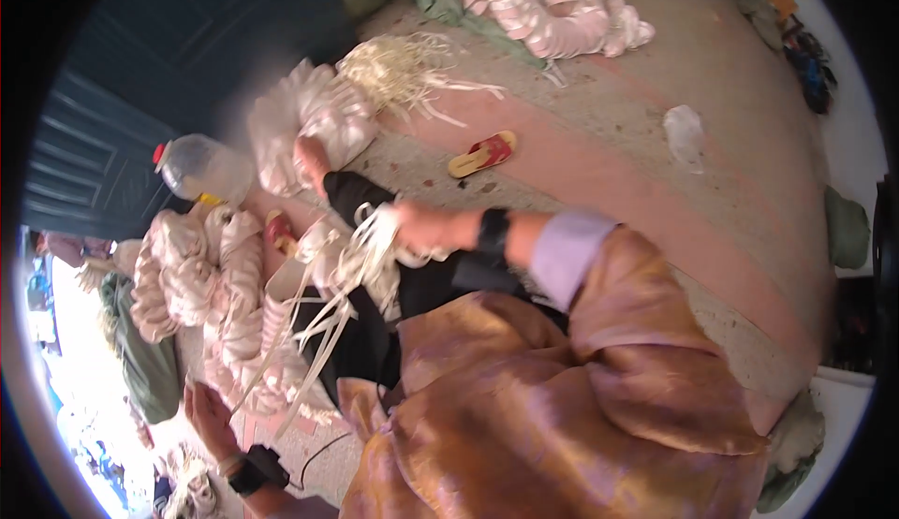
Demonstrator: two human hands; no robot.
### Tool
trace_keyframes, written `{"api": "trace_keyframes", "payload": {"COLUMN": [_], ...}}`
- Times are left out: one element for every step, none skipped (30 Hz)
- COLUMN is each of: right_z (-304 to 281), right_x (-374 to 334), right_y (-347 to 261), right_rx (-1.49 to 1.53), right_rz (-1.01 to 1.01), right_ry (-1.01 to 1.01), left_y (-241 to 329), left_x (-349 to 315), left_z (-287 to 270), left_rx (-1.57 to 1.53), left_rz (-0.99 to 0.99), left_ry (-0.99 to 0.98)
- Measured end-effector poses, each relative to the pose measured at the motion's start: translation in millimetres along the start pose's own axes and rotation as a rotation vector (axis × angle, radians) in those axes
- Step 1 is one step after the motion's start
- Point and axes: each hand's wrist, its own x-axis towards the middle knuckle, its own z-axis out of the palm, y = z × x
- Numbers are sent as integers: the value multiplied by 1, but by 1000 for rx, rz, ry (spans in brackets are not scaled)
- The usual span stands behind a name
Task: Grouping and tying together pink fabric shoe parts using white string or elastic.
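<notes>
My right hand (420, 229), with a black wristband and a lavender sleeve, is shut on a bunch of pale flat strips (348, 276) that trail down over my black trouser leg. My left hand (208, 413), also with a black wrist strap, is low at the left. Its fingers are stretched out and it holds nothing, right beside a pile of pink-white tied bundles (220, 280). My bare foot (309, 159) rests by another whitish bundle (309, 116). A shiny tan skirt covers my lap.
A clear plastic bottle (204, 169) with a red cap stands by a dark blue door (131, 98). A heap of loose cream strips (403, 65), more pink bundles (552, 4), a red-yellow sandal (482, 154), a clear bag (684, 131) and a green sack (150, 365) lie on the concrete floor.
</notes>
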Motion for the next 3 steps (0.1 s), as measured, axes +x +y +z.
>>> {"api": "trace_keyframes", "payload": {"right_z": [-15, -27, -9], "right_x": [-5, 7, 21], "right_y": [-8, 9, 3], "right_rx": [74, 777, 797], "right_rz": [-148, -171, -182], "right_ry": [52, -49, -97], "left_y": [21, 16, -13], "left_x": [-2, 0, 2], "left_z": [6, -6, -25], "left_rx": [-300, -201, -96], "left_rz": [-334, -291, -265], "left_ry": [-21, -102, -165]}}
